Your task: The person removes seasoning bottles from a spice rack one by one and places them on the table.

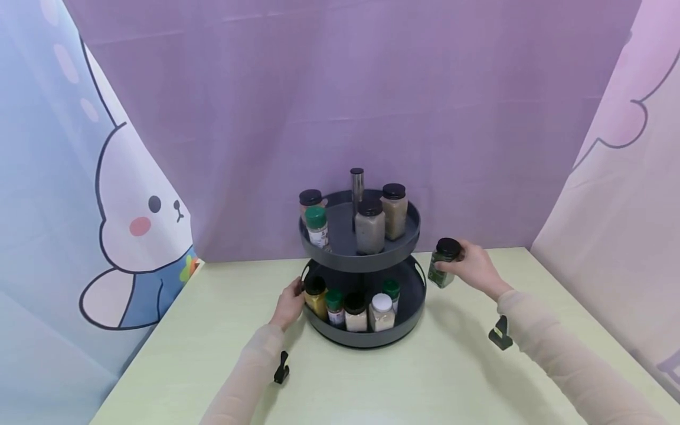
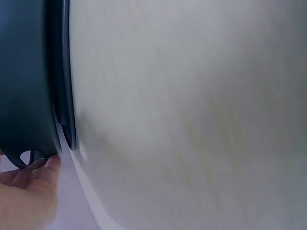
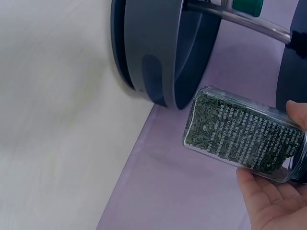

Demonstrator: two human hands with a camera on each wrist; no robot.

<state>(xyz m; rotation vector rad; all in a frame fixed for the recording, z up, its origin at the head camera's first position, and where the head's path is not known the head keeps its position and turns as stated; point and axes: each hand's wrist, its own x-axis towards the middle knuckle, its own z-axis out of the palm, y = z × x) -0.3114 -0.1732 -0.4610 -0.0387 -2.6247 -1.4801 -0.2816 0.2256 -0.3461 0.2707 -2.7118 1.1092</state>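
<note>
A dark grey two-tier spice rack stands on the table. My left hand grips the side of its lower tray, with fingers by the handle cutout. To the right of the rack, my right hand holds a clear spice jar near its black lid, above the table. Dried green herbs fill this jar, and white print covers its side. The jar is tilted and apart from the rack. Part of the left fingers is hidden behind the tray wall.
On the upper tray stand several jars, among them a green-capped bottle and a black-lidded jar. The lower tray holds several more, including a white-lidded jar. A metal post rises through the rack. Behind hangs a purple curtain.
</note>
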